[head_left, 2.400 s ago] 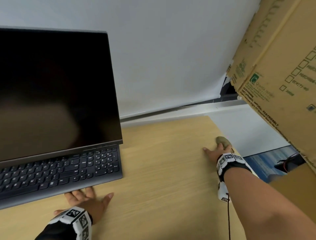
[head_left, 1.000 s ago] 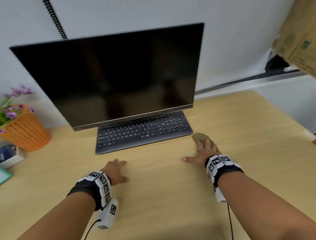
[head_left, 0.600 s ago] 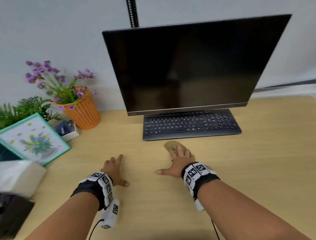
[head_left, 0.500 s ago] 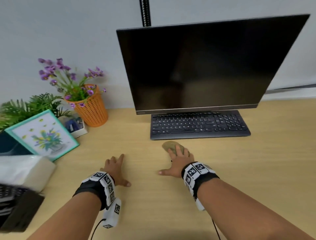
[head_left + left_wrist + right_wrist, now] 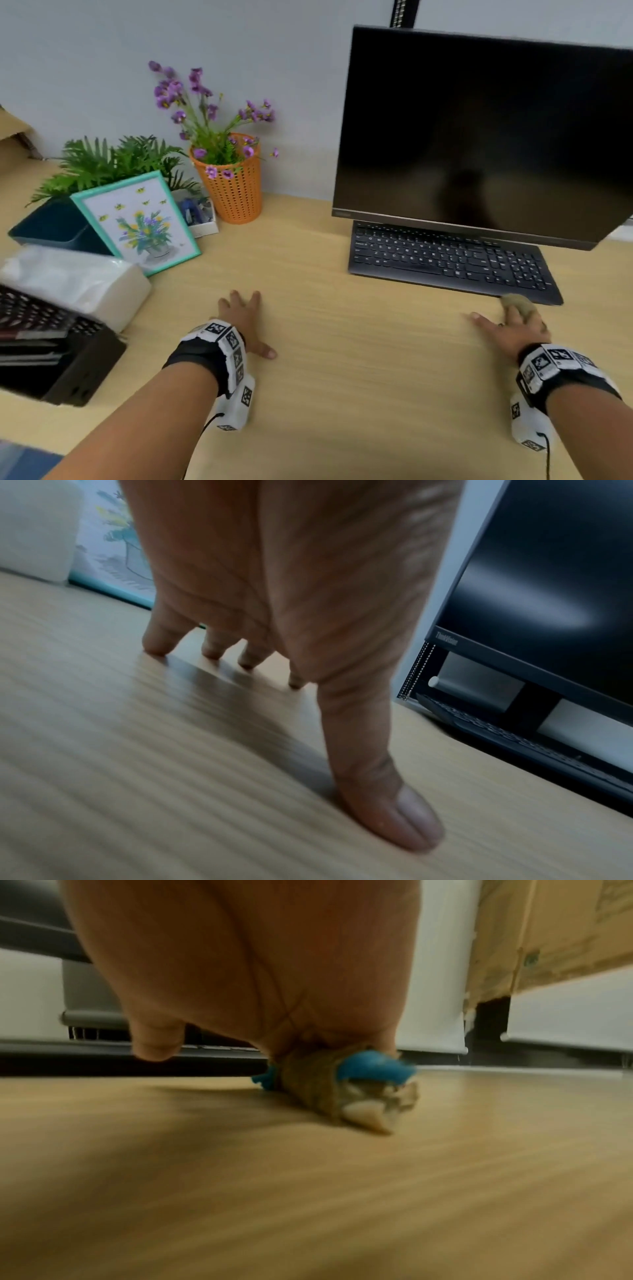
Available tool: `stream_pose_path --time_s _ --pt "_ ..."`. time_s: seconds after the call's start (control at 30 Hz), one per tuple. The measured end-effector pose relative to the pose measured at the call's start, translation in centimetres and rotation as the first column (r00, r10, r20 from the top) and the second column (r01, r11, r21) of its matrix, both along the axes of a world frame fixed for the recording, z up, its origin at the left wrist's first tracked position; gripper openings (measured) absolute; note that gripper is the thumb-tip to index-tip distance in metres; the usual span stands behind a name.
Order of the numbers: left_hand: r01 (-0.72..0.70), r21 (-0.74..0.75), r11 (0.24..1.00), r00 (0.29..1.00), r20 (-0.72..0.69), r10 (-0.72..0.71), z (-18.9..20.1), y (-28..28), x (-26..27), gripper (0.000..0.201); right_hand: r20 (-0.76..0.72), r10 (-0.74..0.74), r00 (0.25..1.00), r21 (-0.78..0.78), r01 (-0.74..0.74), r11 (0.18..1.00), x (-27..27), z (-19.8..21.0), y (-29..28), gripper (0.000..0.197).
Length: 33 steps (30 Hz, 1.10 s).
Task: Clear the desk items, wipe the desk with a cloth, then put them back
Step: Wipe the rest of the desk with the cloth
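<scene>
My right hand (image 5: pixel 503 325) presses a bunched tan cloth (image 5: pixel 520 303) flat onto the wooden desk (image 5: pixel 359 377), just in front of the black keyboard's (image 5: pixel 445 260) right front corner. In the right wrist view the cloth (image 5: pixel 318 1088) shows a blue patch and lies under the fingers of my right hand (image 5: pixel 257 1042), with the thumb hanging apart. My left hand (image 5: pixel 239 315) rests flat on the desk left of centre, fingers spread, holding nothing. In the left wrist view, the fingertips and thumb of my left hand (image 5: pixel 329 723) touch the wood.
A dark monitor (image 5: pixel 479 137) stands over the keyboard. At the left are an orange flower basket (image 5: pixel 236 192), a teal picture frame (image 5: pixel 137 222), a fern in a dark pot (image 5: pixel 58 226), a small white box (image 5: pixel 202 219), a tissue pack (image 5: pixel 75 281) and a black mesh tray (image 5: pixel 44 353).
The right hand has slid the cloth from the desk's right edge leftward before the keyboard, then back to its right front corner. The view has swung left. The left hand stays flat.
</scene>
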<state>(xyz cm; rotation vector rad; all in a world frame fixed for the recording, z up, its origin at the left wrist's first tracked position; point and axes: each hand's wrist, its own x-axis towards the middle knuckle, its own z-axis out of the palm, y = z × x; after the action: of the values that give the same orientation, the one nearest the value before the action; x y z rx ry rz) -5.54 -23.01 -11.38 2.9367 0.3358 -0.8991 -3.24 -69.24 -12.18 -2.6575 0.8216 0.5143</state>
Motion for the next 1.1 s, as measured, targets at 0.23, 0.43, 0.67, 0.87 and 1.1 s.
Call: stream_pose_path --time_s 0.23,0.43,0.67,0.87,1.1 --pt "0.02 -0.038 0.999 0.999 0.039 -0.019 -0.4 0.9 -0.7 0.13 -0.074 0.393 0.916 -0.007 -0.395 0.919 0.6 0.9 9.5 0.119" --pt "0.046 -0.099 0.994 0.998 0.05 -0.041 -1.4 2.6 -1.4 0.13 -0.094 0.755 0.649 0.013 -0.758 0.652 0.3 1.1 22.5 0.119" --pt "0.05 -0.087 0.995 0.997 -0.056 -0.055 -1.5 2.5 -0.7 0.142 -0.115 0.818 0.564 0.026 -0.821 0.57 6.7 0.6 31.4 0.104" --pt "0.033 -0.106 0.994 0.996 -0.08 -0.042 -1.0 2.2 -0.7 0.141 -0.052 0.659 0.751 0.015 -0.659 0.752 15.0 1.6 33.2 0.089" --pt "0.055 -0.137 0.989 0.993 -0.092 -0.068 -0.9 2.6 -0.5 0.141 0.138 0.277 0.951 0.244 -0.304 0.921 22.2 2.5 32.8 0.082"
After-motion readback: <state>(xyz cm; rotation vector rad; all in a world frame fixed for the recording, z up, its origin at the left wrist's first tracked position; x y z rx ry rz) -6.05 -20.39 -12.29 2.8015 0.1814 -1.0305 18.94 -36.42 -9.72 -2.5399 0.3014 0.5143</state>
